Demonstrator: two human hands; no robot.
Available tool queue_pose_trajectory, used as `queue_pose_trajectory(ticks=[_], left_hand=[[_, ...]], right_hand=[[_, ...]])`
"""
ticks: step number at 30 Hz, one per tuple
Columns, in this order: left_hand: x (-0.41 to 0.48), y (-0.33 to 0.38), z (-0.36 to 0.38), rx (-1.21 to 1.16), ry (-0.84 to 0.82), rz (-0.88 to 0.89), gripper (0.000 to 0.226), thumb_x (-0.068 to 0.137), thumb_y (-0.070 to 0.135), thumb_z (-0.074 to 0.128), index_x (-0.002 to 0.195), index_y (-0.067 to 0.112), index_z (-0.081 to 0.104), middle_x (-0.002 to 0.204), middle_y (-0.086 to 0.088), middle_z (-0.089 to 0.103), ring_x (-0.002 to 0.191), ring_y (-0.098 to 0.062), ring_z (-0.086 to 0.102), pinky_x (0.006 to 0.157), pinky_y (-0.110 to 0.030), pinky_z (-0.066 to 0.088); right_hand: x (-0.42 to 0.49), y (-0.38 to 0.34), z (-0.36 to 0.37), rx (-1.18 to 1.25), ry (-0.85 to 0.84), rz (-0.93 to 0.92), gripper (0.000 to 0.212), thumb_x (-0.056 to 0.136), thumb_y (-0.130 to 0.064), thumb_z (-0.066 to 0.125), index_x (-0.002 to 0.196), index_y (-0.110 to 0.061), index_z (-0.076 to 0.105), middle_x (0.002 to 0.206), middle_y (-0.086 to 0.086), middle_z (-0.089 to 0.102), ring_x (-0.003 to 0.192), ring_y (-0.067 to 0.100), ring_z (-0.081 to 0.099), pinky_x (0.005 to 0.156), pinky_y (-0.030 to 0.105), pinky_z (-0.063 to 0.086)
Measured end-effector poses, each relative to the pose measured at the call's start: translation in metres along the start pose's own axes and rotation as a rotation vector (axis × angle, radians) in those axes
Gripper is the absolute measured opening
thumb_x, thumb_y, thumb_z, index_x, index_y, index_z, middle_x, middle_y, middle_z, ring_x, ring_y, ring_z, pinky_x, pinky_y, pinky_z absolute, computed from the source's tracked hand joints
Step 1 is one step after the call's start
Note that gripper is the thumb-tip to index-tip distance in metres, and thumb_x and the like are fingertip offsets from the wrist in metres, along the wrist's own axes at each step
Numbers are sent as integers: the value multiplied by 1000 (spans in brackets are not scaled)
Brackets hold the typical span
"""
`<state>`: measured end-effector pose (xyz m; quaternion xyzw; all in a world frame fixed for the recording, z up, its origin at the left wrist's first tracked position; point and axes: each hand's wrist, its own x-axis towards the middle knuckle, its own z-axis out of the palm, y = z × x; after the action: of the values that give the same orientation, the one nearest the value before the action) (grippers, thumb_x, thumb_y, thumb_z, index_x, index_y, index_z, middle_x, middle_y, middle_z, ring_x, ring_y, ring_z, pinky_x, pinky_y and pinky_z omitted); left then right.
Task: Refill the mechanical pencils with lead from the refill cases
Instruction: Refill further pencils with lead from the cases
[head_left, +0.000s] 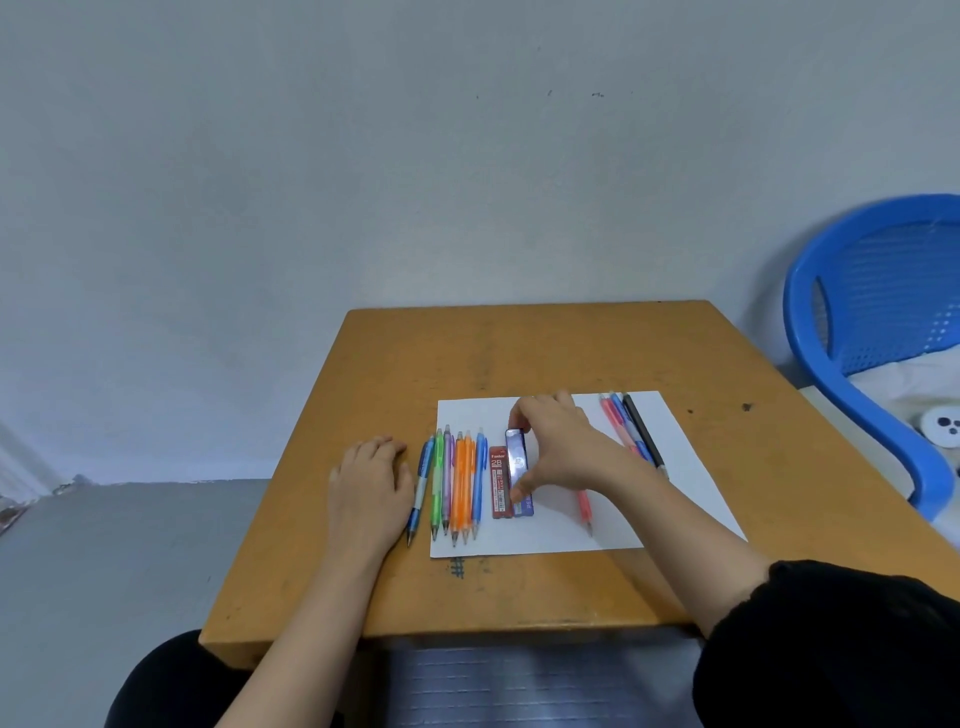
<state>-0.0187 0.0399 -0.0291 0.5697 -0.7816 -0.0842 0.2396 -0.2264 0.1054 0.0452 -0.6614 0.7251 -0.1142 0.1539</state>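
Blue refill case (518, 462) lies on the white sheet (685, 499), long axis running away from the person, parallel to and touching the red refill case (500, 483) on its left. Right hand (566, 447) comes at it from the right and spans it lengthwise: thumb (521, 490) against the near end, a curled finger hooked over the far end, so the case is pinched end to end, not across its width. Whether the case is off the paper yet: cannot tell. The red case is untouched. Row of pencils (457, 483) lies just left of the red case, tips toward the person and parallel to both cases; the leftmost one sits off the sheet on the table (519, 353). Left hand (371, 483) rests flat and relaxed on the table right beside that leftmost pencil, holding nothing. Judgement: the left hand is the nearer one to the row, so it is placed to take a pencil while the right brings the case over; the lengthwise pinch will likely need regripping before the cap can be opened. A second group of pencils (631, 426) lies at the sheet's right, partly under the right forearm, slanted relative to the row. A blue chair (857, 312) stands off to the right.
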Motion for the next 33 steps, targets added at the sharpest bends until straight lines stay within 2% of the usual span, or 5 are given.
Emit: queue_pose_trajectory(ticks=[4, 9, 17, 25, 33], left_hand=[[-7, 2, -2, -51, 90, 81, 27, 96, 20, 50, 119, 16, 64, 119, 2, 64, 115, -14, 54, 94, -32, 39], [-19, 15, -5, -156, 244, 250, 26, 90, 22, 50, 105, 12, 69, 102, 0, 70, 99, -17, 62, 84, -30, 37], [-31, 58, 4, -254, 315, 483, 37, 83, 36, 57, 108, 12, 68, 103, -1, 70, 100, -13, 56, 85, -25, 38], [-30, 58, 16, -171, 454, 516, 31, 85, 36, 60, 98, 11, 73, 92, -1, 72, 91, -14, 58, 78, -26, 37], [-39, 57, 15, -354, 428, 572, 37, 95, 27, 50, 109, -2, 69, 99, -11, 71, 93, -14, 56, 85, -20, 41]], right_hand=[[-5, -1, -6, 264, 70, 40, 38, 75, -27, 79, 104, -22, 56, 103, -9, 53, 96, 5, 46, 73, 19, 43], [-15, 3, -11, 677, 90, 143, 17, 82, -13, 73, 91, -18, 58, 77, 3, 64, 75, 11, 62, 66, 28, 51], [-28, 3, -2, 715, 227, 84, 20, 86, -6, 66, 97, -22, 67, 78, 10, 63, 64, 12, 58, 64, 27, 53], [-40, 0, 5, 1079, 299, 88, 17, 85, 2, 65, 96, -11, 68, 88, 22, 69, 64, 15, 68, 67, 23, 57], [-51, 11, 5, 1067, 282, -57, 33, 79, 6, 69, 96, -23, 70, 88, 2, 74, 79, 17, 71, 76, 21, 55]])
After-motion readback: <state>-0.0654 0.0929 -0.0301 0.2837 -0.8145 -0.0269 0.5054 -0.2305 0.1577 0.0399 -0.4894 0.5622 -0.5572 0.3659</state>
